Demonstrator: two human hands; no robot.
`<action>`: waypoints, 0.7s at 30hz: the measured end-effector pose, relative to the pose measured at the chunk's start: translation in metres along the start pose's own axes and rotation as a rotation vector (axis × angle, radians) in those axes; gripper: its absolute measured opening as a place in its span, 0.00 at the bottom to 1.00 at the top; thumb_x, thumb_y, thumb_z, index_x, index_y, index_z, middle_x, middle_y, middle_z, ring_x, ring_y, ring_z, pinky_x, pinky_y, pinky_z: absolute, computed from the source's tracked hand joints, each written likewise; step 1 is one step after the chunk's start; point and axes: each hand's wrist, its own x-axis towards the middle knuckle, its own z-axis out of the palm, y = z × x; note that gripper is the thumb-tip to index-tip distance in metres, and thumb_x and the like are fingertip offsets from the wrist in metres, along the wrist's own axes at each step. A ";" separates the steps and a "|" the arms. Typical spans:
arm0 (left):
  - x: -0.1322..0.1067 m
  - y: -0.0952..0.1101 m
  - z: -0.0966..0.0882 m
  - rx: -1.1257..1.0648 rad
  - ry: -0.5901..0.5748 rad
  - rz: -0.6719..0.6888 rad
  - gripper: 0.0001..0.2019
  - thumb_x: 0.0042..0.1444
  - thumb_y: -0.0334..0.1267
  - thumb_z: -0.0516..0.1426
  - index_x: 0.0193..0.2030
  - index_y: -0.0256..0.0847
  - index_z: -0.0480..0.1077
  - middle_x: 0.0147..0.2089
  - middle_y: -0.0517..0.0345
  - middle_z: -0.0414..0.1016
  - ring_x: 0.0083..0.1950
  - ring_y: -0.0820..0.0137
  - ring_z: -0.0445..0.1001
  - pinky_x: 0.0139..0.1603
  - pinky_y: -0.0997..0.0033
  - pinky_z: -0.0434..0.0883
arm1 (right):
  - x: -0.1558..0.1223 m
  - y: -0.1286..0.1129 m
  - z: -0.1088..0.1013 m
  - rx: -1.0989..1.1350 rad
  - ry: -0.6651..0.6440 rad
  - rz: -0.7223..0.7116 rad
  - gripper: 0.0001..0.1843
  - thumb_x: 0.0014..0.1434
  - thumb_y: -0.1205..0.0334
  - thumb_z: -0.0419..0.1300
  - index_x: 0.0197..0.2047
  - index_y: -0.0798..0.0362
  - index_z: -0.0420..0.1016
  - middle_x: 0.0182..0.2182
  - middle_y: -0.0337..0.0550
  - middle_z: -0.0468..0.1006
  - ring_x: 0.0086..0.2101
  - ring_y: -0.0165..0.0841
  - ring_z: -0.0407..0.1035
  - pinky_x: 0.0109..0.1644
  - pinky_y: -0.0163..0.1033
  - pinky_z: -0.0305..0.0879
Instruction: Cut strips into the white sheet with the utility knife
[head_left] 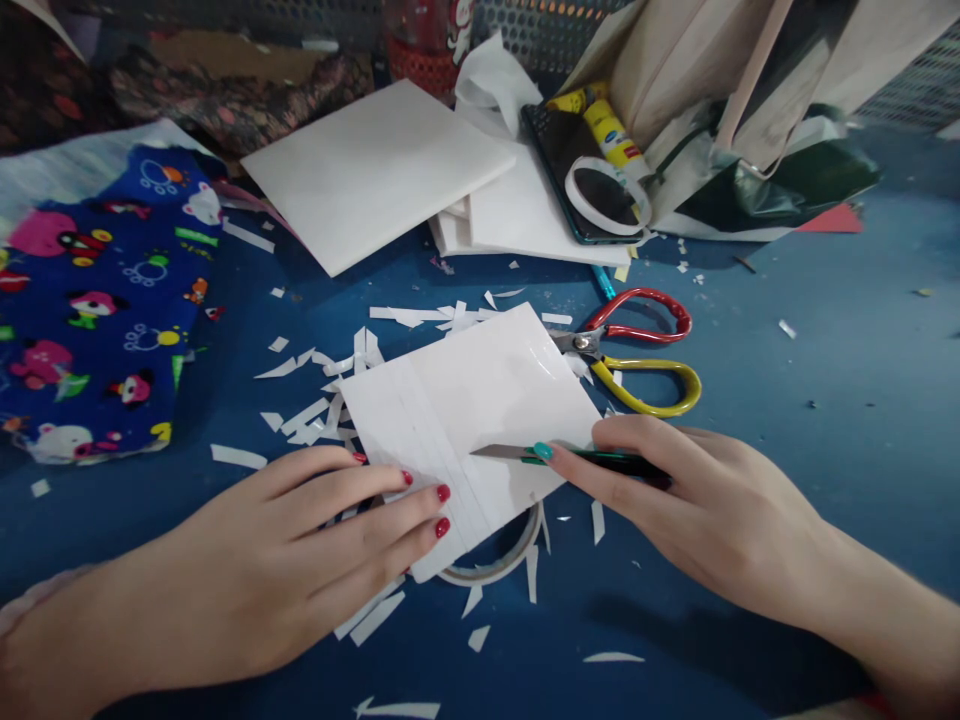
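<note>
A small white card (480, 400) lies in the middle, with faint parallel lines across its left part. The spread fingertips of my left hand (300, 570) rest flat on its left edge. My right hand (697, 490) is closed round a craft knife (615, 462) with a dark green and black handle. Its thin pointed blade lies over the card, tip toward the left; whether it touches the surface I cannot tell. Partly under the card's lower edge is a tape roll (495, 572). Scissors (637, 345) with one red and one yellow handle reach under its right side.
White paper scraps (300, 420) litter the blue table (825, 380). A blue patterned cloth-like piece (112, 310) lies left. Behind are a large white sheet (375, 170), a phone (559, 150) with a white ring (592, 205) on it, a yellow glue stick (611, 130) and a paper bag (675, 80).
</note>
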 end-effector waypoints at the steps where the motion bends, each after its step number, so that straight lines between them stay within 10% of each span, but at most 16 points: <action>1: 0.000 0.000 0.000 0.002 0.001 0.001 0.20 0.74 0.30 0.41 0.58 0.43 0.72 0.58 0.62 0.78 0.55 0.65 0.71 0.59 0.60 0.59 | 0.000 0.000 0.000 0.000 0.000 -0.001 0.17 0.70 0.74 0.43 0.56 0.54 0.65 0.38 0.45 0.75 0.25 0.30 0.70 0.28 0.36 0.65; 21: -0.001 -0.001 0.001 -0.018 -0.009 -0.006 0.19 0.72 0.29 0.45 0.59 0.43 0.72 0.54 0.60 0.80 0.54 0.65 0.72 0.61 0.62 0.59 | 0.001 0.000 -0.003 0.018 -0.003 -0.022 0.19 0.68 0.76 0.46 0.54 0.54 0.73 0.37 0.43 0.74 0.26 0.27 0.67 0.28 0.34 0.63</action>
